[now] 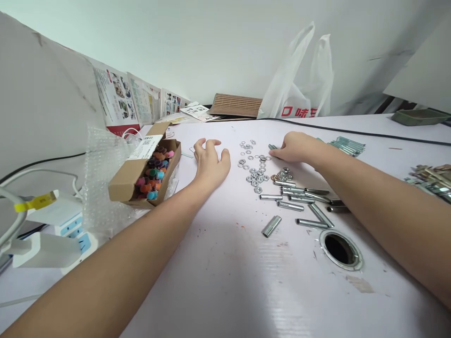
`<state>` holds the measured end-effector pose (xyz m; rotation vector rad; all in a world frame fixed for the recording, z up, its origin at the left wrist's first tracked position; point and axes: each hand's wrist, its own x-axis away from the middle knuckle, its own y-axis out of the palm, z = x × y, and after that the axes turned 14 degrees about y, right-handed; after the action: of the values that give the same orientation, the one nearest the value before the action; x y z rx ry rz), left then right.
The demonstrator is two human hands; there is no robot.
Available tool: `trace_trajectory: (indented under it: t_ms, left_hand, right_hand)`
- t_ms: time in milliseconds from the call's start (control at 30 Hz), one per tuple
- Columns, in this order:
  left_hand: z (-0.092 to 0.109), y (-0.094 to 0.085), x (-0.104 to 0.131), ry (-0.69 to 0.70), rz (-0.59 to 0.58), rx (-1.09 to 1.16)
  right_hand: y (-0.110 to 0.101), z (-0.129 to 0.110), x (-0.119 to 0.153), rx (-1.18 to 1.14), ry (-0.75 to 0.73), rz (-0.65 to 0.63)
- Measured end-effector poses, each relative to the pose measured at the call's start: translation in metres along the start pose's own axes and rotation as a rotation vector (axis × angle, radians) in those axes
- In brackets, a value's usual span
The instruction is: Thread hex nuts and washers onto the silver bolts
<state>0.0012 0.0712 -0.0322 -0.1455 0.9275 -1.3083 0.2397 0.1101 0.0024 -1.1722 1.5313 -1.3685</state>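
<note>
My right hand (295, 146) pinches a short greenish threaded rod (272, 147), whose tip sticks out on the left; the rest is hidden by the fingers. Beyond my right wrist lies a bundle of similar greenish rods (348, 146). My left hand (212, 162) hovers over or rests on the white table with its fingers apart and curved, holding nothing. Between the hands are scattered washers (248, 151) and several hex nuts (256, 177). Nearer to me lie several shiny metal tubes (296, 199), with one apart from the others (271, 226).
At left, an open cardboard box (123, 182) of colourful plugs sits beside bubble wrap (102, 188) and a power strip (79, 241). A round hole with a metal rim (358, 263) is at right. A plastic bag (299, 89) and a black cable (317, 125) are behind.
</note>
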Motion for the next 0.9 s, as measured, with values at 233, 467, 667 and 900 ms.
trace_trajectory:
  t_ms: [233,467,667,900]
  left_hand:
    - [-0.002,0.0,0.001,0.046,-0.013,0.023]
    - [-0.003,0.0,0.003,0.262,-0.114,0.134]
    - [0.006,-0.006,0.005,0.304,-0.306,0.53]
    - [0.006,-0.006,0.005,0.181,-0.118,0.352]
  right_hand:
    - [-0.01,-0.001,0.007,0.023,0.108,-0.153]
    - [-0.022,-0.018,0.052,-0.179,-0.209,-0.013]
    - [-0.012,-0.039,0.082,-0.339,-0.633,-0.167]
    - [-0.028,-0.02,0.069,-0.123,-0.498,-0.211]
